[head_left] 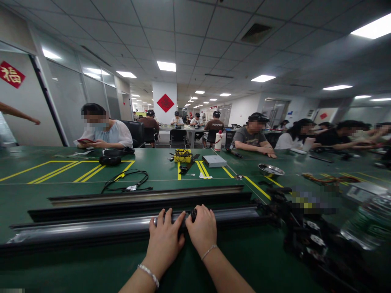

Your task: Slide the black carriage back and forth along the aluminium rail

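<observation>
A long black-edged channel with a shiny grey inner face (100, 228) lies across the green table in front of me. My left hand (165, 236) rests on it with spread fingers, palm down. Right beside it, my right hand (203, 228) closes thumb and fingers round a small black part (193, 214) at the channel. What kind of part this is I cannot make out, as the fingers cover most of it. Two more long black strips, a nearer one (91, 210) and a farther one (146, 197), lie behind the channel, roughly parallel to it.
Black mechanical parts (308, 232) crowd the right side, near a large plastic bottle (369, 224). Farther back are a metal bowl (271, 170), a grey box (214, 161), a yellow object (183, 155) and a coiled black cable (131, 176). People sit across the green table (76, 268).
</observation>
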Tool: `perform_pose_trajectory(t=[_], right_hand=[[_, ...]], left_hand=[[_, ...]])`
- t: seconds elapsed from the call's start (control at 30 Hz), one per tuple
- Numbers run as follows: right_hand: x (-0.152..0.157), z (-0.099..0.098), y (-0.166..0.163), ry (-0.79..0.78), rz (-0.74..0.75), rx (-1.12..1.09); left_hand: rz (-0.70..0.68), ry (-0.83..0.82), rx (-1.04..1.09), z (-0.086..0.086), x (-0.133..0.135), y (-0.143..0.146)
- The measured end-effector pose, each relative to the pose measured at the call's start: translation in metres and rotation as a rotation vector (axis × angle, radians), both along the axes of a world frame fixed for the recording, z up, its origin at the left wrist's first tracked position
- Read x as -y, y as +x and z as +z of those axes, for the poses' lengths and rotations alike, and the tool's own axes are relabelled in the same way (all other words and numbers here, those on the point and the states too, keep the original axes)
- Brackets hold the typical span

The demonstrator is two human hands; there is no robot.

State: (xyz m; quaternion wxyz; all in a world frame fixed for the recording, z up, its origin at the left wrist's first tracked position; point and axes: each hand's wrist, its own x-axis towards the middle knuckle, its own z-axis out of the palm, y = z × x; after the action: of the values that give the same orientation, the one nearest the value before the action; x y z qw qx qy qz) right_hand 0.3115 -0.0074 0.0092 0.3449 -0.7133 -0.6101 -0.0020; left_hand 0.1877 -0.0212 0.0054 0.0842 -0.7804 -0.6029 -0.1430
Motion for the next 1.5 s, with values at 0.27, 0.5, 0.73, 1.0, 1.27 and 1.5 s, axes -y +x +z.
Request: perform_pose_trajectory(t=[0.27,0.5,0.73,1.0,1.27,1.5], right_hand=[[0.000,0.001,0.003,-0.005,-0.011,0.012],[0.000,-0.001,0.007,0.017,0.011,0.017],[0.002,0.003,0.026,-0.008,0.146,0.023],[0.001,0.001,0.028,-0.005,0.167,0.000],[0.001,-0.001,0.025,-0.004,0.138,-0.023],[0.002,0.002,0.023,-0.014,0.108,-0.044]], left_hand=[[0.003,-0.011,0.008,0.001,0.000,0.001],[0.001,0.004,0.007,-0.001,0.000,0.000],[-0.011,0.040,0.012,-0.004,-0.001,-0.001],[-0.009,0.016,0.011,-0.003,-0.001,-0.001],[-0.011,0.025,0.022,-0.003,-0.001,-0.001],[-0.010,0.036,0.019,-0.005,-0.001,-0.001]])
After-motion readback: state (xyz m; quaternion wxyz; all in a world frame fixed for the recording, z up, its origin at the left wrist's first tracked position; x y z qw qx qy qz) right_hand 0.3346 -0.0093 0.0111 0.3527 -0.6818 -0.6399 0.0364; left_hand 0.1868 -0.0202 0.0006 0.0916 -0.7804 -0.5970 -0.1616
